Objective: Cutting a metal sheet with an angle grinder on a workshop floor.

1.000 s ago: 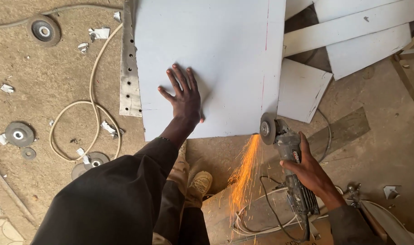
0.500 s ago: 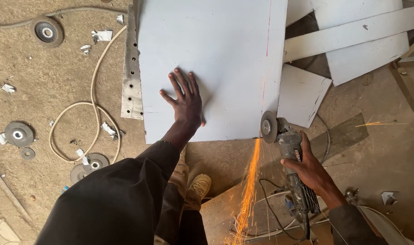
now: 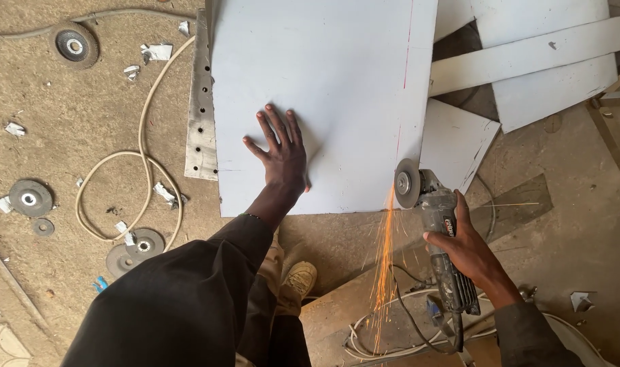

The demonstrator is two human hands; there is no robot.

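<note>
A large pale grey metal sheet [image 3: 337,75] lies flat in front of me, with a thin red line drawn down its right side. My left hand [image 3: 280,151] presses flat on the sheet, fingers spread. My right hand [image 3: 466,248] grips the body of an angle grinder [image 3: 440,228]. Its disc [image 3: 406,183] bites into the sheet's near edge on the red line, and orange sparks [image 3: 383,272] stream down toward me. My shoe [image 3: 297,278] shows below the sheet.
Several worn grinding discs [image 3: 30,198] lie on the dirt floor at left, beside a looped beige hose [image 3: 143,146] and a perforated metal strip [image 3: 201,115]. Cut sheet offcuts [image 3: 527,54] are stacked at right. Cables [image 3: 405,333] coil near my feet.
The grinder's disc has moved a little up into the sheet's edge along the red line. The spark stream has swung more straight down. My left hand stays pressed in place.
</note>
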